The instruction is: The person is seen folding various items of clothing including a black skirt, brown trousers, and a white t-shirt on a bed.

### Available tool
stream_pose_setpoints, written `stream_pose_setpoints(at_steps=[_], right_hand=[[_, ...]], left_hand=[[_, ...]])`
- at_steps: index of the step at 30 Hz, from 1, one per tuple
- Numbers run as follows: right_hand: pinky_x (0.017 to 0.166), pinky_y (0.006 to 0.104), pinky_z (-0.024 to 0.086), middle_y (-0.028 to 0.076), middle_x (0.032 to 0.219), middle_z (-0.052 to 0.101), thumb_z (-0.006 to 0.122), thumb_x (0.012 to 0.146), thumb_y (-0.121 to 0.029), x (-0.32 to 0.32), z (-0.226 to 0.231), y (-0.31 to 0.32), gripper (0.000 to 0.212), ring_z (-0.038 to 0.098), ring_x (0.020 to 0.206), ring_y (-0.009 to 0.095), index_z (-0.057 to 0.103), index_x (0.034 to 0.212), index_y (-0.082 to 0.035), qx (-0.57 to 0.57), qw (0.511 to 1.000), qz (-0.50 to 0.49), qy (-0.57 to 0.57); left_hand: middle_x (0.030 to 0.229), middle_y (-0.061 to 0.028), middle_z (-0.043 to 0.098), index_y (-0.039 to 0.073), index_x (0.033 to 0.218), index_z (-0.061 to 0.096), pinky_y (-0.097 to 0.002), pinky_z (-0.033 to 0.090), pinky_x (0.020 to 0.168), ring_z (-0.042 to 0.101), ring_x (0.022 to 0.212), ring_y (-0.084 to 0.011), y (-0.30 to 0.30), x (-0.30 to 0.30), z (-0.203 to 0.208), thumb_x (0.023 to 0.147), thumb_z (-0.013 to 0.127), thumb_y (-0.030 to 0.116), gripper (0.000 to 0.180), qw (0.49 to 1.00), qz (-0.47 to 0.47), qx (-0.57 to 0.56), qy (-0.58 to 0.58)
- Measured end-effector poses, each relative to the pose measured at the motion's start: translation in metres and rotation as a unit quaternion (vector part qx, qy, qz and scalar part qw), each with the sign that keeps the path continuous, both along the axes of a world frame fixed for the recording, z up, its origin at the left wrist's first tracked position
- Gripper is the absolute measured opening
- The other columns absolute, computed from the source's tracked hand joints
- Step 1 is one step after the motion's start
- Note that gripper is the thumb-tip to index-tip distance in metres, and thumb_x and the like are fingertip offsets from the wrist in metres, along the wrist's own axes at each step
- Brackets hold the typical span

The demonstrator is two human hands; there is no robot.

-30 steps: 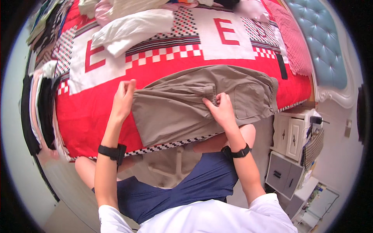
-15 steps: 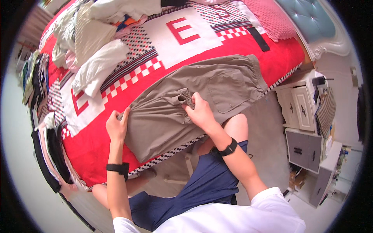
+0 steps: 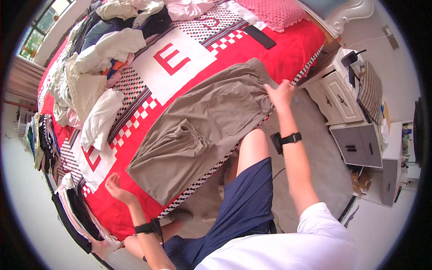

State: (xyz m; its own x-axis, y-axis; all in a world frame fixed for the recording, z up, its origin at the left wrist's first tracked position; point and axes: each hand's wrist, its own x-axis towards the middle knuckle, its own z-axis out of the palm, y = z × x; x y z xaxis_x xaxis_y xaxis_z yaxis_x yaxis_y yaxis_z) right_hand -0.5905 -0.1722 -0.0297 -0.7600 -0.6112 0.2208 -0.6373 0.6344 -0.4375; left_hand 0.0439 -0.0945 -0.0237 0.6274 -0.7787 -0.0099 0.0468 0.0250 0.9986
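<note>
Grey-brown trousers (image 3: pixel 180 112) with an elastic waistband lie folded lengthwise along the near edge of the bed. A gathered elastic cuff is turned back on top of them, and a large patch pocket faces up. My right hand (image 3: pixel 280 95) pinches the near corner of the waistband at the right end, thumb on the cloth. Off the cloth, beyond the left end of the trousers, my left hand (image 3: pixel 119 189) is held over the red bedspread (image 3: pixel 112 204). Its fingers are loosely bent and nothing is in them.
A heap of mixed clothes (image 3: pixel 90 67) covers the far left of the bed. Folded garments (image 3: pixel 76 216) hang over the left edge. A dark flat strip (image 3: pixel 259 37) lies near the pink pillow (image 3: pixel 274 15). A white bedside cabinet (image 3: pixel 335 96) stands at the right.
My left hand has let go of the trousers and drawn back left. My right hand has left the cuff and moved right to the waistband. The view has turned and shifted.
</note>
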Motion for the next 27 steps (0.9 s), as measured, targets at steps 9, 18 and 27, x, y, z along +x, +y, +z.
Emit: stream_pose_setpoints(at_steps=[9,18,27], right_hand=[[0.052,0.0304,0.046,0.003,0.079,0.071,0.087,0.072,-0.046,-0.044,-0.026,0.018,0.044,0.063,0.063,0.012,0.071,0.089,-0.009,-0.063,0.888,0.044,-0.454],[0.078,0.0355,0.053,0.008,0.105,0.071,0.082,0.077,-0.015,0.018,0.048,0.021,0.033,0.067,0.092,0.019,0.070,0.107,-0.004,-0.204,0.787,0.051,-0.579],[0.081,0.0402,0.053,0.020,0.100,0.067,0.076,0.080,-0.016,0.243,0.164,0.072,0.029,0.067,0.092,0.032,0.061,0.095,0.003,-0.192,0.868,0.383,-0.253]], left_hand=[[0.160,-0.0205,0.026,0.004,0.146,0.045,-0.0581,0.019,0.118,0.024,0.148,-0.0397,0.003,-0.202,0.052,0.094,0.063,0.039,0.065,0.672,-0.363,0.053,-0.643],[0.159,-0.0204,0.029,-0.002,0.144,0.043,-0.0583,0.017,0.119,0.023,0.149,-0.0393,-0.017,-0.213,0.015,0.100,0.053,0.038,0.060,0.713,-0.344,0.075,-0.607],[0.158,-0.0216,0.033,-0.004,0.127,0.058,-0.0476,0.025,0.119,0.029,0.147,-0.0400,0.040,-0.118,0.047,0.105,0.051,0.026,0.037,0.930,-0.166,0.027,-0.327]])
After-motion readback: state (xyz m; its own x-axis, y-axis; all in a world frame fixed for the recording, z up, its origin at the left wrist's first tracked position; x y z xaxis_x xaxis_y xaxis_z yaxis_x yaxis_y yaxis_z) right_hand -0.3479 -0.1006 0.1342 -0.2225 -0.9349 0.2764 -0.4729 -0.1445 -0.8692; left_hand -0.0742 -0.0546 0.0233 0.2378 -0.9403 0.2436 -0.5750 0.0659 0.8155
